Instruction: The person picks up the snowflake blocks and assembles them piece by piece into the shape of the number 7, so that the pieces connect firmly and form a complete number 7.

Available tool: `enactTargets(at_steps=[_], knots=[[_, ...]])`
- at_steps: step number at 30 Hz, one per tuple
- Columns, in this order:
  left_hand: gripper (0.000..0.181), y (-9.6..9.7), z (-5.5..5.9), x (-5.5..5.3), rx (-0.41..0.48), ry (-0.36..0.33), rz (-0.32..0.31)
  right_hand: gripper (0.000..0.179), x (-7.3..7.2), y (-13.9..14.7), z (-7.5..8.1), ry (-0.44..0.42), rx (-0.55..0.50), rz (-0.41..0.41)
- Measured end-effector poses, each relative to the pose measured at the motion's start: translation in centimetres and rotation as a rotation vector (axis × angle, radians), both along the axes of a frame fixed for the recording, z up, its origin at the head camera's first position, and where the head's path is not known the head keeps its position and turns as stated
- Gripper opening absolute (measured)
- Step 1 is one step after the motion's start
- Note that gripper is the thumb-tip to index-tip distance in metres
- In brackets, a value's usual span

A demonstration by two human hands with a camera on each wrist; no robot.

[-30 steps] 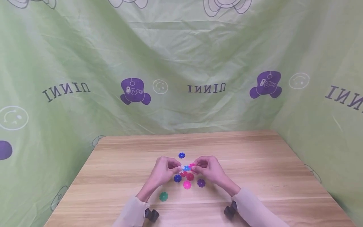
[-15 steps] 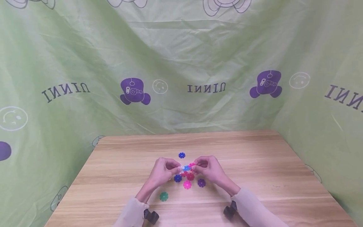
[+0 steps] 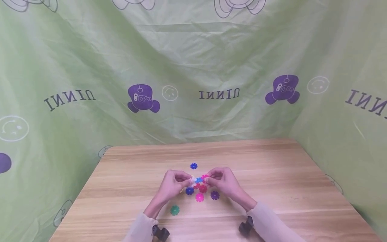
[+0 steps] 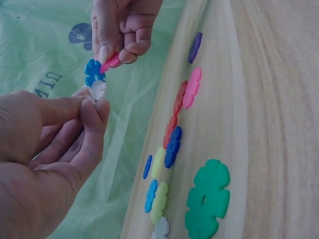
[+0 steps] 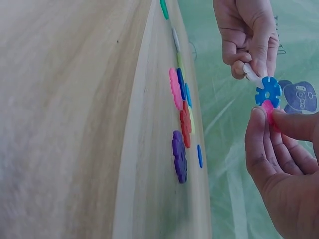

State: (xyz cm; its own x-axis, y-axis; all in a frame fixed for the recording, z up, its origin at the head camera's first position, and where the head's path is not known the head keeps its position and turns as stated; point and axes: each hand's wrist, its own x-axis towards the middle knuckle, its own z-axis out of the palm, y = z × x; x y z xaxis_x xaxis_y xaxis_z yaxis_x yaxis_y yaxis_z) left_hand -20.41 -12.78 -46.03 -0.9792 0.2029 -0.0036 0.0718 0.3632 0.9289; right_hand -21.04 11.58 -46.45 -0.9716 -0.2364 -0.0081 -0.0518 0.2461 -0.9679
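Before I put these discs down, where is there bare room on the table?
The table is bare beyond the far blue disc, left of the left hand and right of the right hand. A smaller patch lies right of the green disc, nearer than the pink disc. It's crowded between the hands, around the red discs.

Room behind right grip [image 3: 223, 180]; purple disc [image 3: 215, 195] obstructs nearside.

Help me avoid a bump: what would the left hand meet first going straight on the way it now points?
Likely the light-blue piece, just beyond the white piece the left hand pinches; exact depth is unclear.
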Motion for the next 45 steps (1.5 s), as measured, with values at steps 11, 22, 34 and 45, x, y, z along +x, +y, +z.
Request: enactTargets(at_steps=[11,22,34,45], knots=[[0.018,0.0,0.0,-0.4,0.012,-0.001,-0.002,0.019,0.1,0.1,-0.1,0.016,-0.051,0.008],[0.031,0.3,0.5,-2.7,-0.018,0.075,-0.077,0.021,0.0,0.9,-0.2,0.031,-0.092,-0.002],[0.029,0.0,-0.5,-8.2,-0.142,0.097,-0.074,0.022,-0.1,1.3,0.2,0.025,-0.122,0.000],[0.025,0.5,-1.2,-9.9,-0.264,0.061,-0.059,0.025,-0.3,1.5,0.5,0.014,-0.148,0.007]])
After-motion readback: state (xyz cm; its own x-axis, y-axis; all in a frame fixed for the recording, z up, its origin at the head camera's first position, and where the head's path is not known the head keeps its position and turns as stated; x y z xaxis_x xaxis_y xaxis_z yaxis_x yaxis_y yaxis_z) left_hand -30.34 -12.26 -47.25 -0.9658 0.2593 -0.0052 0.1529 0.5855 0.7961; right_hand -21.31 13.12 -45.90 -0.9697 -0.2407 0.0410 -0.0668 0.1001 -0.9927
